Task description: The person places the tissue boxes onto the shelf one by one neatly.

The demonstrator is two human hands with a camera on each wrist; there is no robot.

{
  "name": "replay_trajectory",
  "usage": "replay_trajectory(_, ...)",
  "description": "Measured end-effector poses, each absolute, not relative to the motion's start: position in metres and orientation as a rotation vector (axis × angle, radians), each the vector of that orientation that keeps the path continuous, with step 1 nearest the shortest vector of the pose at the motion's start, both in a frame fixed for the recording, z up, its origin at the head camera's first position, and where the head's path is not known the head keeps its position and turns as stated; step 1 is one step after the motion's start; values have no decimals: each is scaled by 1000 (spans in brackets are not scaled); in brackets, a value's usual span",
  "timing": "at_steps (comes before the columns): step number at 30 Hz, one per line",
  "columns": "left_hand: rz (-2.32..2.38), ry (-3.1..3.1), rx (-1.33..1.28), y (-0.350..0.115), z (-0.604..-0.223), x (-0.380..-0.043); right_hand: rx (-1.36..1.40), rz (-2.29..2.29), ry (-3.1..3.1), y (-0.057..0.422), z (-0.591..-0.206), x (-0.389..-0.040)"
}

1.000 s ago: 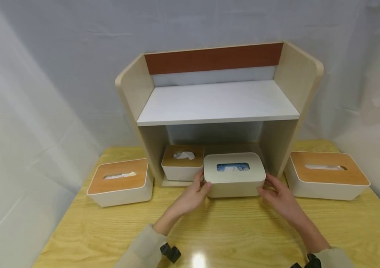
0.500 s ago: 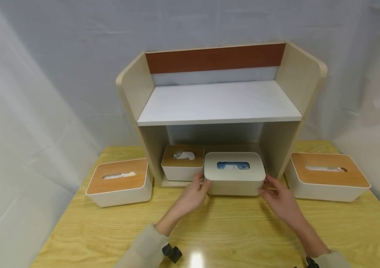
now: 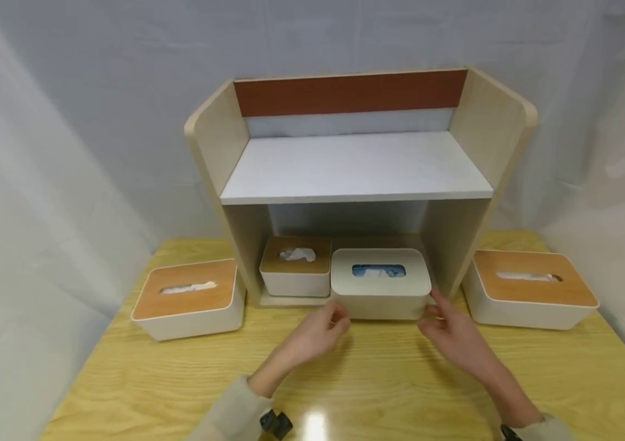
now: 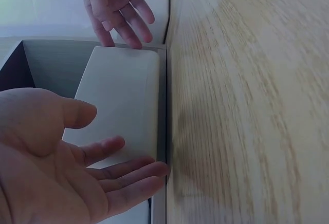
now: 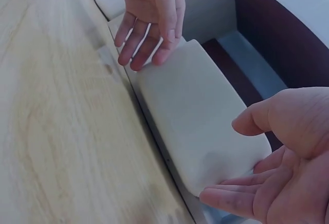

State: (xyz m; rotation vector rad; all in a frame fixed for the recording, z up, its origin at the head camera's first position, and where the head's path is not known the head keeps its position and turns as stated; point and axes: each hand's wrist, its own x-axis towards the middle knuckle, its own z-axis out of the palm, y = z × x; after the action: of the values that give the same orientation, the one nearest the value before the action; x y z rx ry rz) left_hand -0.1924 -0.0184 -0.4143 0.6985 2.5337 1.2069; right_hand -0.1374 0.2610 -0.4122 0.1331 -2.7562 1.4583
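Note:
A cream tissue box (image 3: 381, 306) with a pale lid and a blue-and-white pack showing through its slot stands in the lower right of the shelf unit (image 3: 356, 168). My left hand (image 3: 314, 334) is at its front left corner, fingers loosely spread, as the left wrist view shows. My right hand (image 3: 455, 337) is at the box's right end; in the right wrist view its extended fingers (image 5: 231, 198) lie along that end. Neither hand curls round the box. Left of it in the same compartment sits a smaller tissue box (image 3: 295, 283) with a wooden lid.
Wooden-lidded tissue boxes flank the shelf unit on the table (image 3: 378, 392): a left box (image 3: 196, 323) and a right box (image 3: 527, 312). The white upper shelf board (image 3: 356, 165) overhangs the lower compartment. Pale sheeting (image 3: 70, 184) hangs behind and at the sides.
The cream tissue box has slid slightly inward, away from me. My left hand has come off its left side and dropped back a little; the right hand's fingers have loosened at the right end.

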Motion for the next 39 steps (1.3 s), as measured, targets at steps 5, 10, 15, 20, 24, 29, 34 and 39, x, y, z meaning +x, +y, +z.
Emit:
replay_trajectory(5, 1211, 2523, 718, -17, -418, -197, 191, 1437, -2754, 261, -418, -141)
replay_trajectory(10, 1219, 2533, 754, -16, -421, -204, 190, 1418, -2766, 262, -420, -142)
replay_trajectory(15, 1197, 2545, 758, -16, -421, -210, 188, 1424, -2759, 262, -421, -144)
replay_trajectory(20, 1209, 2531, 752, -17, -420, -213, 170, 1459, -2754, 261, -423, -147)
replay_trajectory(24, 1217, 2521, 763, -18, -421, -217, 175, 1475, -2741, 259, -424, -148)
replay_trajectory(29, 1193, 2536, 776, -22, -422, -226, 207, 1484, -2728, 261, -427, -153)
replay_trajectory(34, 1182, 2551, 780, -23, -418, -230, 226, 1501, -2718, 265, -427, -157)
replay_trajectory(39, 1173, 2565, 744, -26, -418, -231, 246, 1518, -2716, 263, -426, -160)
